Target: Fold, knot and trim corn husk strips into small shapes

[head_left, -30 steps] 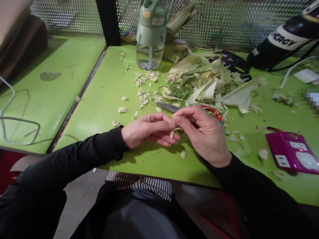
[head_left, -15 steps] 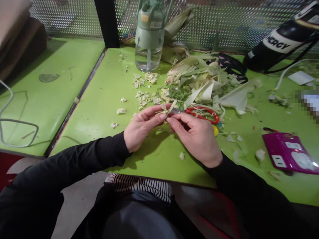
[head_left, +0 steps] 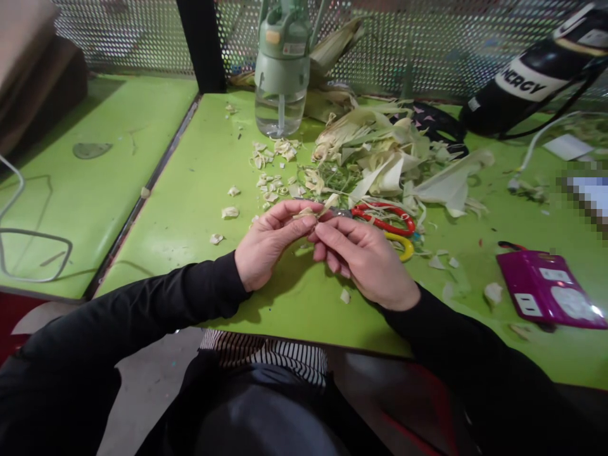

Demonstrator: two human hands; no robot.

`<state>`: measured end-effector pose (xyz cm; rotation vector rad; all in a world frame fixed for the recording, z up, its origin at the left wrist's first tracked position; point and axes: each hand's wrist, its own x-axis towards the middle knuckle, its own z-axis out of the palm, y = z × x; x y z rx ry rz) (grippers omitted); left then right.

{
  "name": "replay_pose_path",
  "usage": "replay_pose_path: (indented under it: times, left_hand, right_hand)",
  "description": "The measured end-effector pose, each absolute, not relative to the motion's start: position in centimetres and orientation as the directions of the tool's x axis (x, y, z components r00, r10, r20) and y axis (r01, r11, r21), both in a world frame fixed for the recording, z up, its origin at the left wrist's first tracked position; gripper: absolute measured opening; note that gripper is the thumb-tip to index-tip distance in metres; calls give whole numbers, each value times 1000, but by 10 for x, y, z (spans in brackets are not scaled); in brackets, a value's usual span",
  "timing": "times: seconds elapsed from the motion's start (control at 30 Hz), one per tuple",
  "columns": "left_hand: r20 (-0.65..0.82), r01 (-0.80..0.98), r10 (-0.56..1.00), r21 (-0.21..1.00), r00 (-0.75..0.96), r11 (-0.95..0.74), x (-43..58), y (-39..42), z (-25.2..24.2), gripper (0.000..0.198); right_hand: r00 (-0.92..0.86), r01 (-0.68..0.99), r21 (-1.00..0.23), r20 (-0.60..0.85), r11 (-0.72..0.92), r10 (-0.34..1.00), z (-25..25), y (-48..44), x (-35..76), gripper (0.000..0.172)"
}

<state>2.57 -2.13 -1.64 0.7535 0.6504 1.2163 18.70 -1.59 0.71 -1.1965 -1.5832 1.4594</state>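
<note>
My left hand [head_left: 275, 237] pinches a pale strip of corn husk [head_left: 329, 202] between thumb and fingers, over the green table. Close against it, my right hand [head_left: 363, 256] has its thumb and forefinger pinched at the same piece of husk; the exact spot is partly hidden by the fingertips. Just behind the hands lie scissors [head_left: 382, 217] with one red and one yellow handle loop. Beyond them spreads a heap of corn husks [head_left: 380, 152] with shredded green bits. Several small folded husk pieces [head_left: 270, 183] lie scattered left of the heap.
A green water bottle [head_left: 281, 76] stands at the back, before a perforated metal screen [head_left: 389, 50]. To the right are a leaning black bottle [head_left: 527, 79], a white cable [head_left: 536, 142] and a purple pouch [head_left: 546, 285]. A seam [head_left: 147, 183] divides the tabletop on the left.
My right hand has shifted slightly and its lower fingers have come down into sight, uncovering the yellow scissor loop. The husk strip has turned in my fingers. My left hand stays almost in place.
</note>
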Motion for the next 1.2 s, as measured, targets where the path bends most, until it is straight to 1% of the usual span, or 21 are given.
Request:
replay_pose_path:
  times: [0.07, 0.2, 0.27, 0.33, 0.4, 0.47, 0.57, 0.6, 0.67, 0.73, 0.8, 0.87, 0.97, 1.03, 1.1, 1.2]
  left_hand:
    - [-43, -586, 972, 791, 231, 174, 26, -21, -18, 12]
    - [-8, -579, 972, 802, 233, 146, 27, -22, -18, 13]
    - [8, -571, 976, 812, 219, 122, 27, -22, -17, 16]
    - [14, -557, 978, 824, 207, 106, 26, -21, -16, 19]
    - [26, -538, 975, 837, 219, 98, 25, -20, -14, 23]
    - [41, -515, 968, 852, 247, 95, 23, -19, -13, 24]
    - [40, -464, 959, 880, 279, 99, 20, -16, -12, 21]
    - [31, -440, 957, 892, 288, 103, 19, -15, -12, 22]
    - [3, -390, 950, 912, 311, 125, 15, -13, -12, 27]
    - [-26, -345, 938, 926, 346, 153, 12, -11, -11, 28]
    - [-30, -307, 926, 939, 377, 155, 9, -9, -10, 24]
    - [9, -273, 925, 956, 381, 103, 6, -7, -7, 19]
    - [94, -206, 921, 978, 378, -15, 4, -5, -4, 18]
    - [97, -147, 914, 988, 394, -41, 4, -5, -2, 19]
    - [65, -93, 913, 995, 403, -30, 4, -4, -1, 21]
    - [70, -57, 921, 997, 383, -52, 2, -6, 4, 19]
  right_hand:
    - [-355, 172, -983, -122, -63, 927, 6, -15, 187, 36]
    - [-318, 259, -966, -103, -18, 943, 3, -15, 187, 36]
    - [-329, 227, -974, -92, -16, 940, 2, -15, 188, 36]
    - [-323, 199, -980, -56, 10, 945, 2, -16, 188, 34]
    - [-304, 244, -966, 11, 89, 953, 3, -18, 189, 29]
    - [-289, 360, -904, 125, 229, 949, 6, -20, 189, 23]
    - [-284, 526, -731, 331, 435, 900, 10, -23, 189, 20]
    - [-284, 559, -682, 378, 472, 881, 11, -24, 188, 20]
    - [-287, 586, -626, 434, 515, 854, 12, -25, 188, 20]
    - [-298, 594, -613, 434, 521, 850, 13, -25, 188, 20]
    - [-309, 598, -622, 402, 505, 862, 14, -25, 188, 21]
    - [-313, 611, -634, 356, 474, 880, 14, -26, 189, 22]
    - [-322, 612, -646, 324, 457, 890, 14, -25, 190, 21]
    - [-342, 606, -645, 317, 466, 885, 14, -23, 191, 20]
    - [-368, 598, -647, 302, 473, 879, 14, -21, 191, 21]
    - [-410, 562, -690, 247, 457, 878, 14, -19, 192, 25]
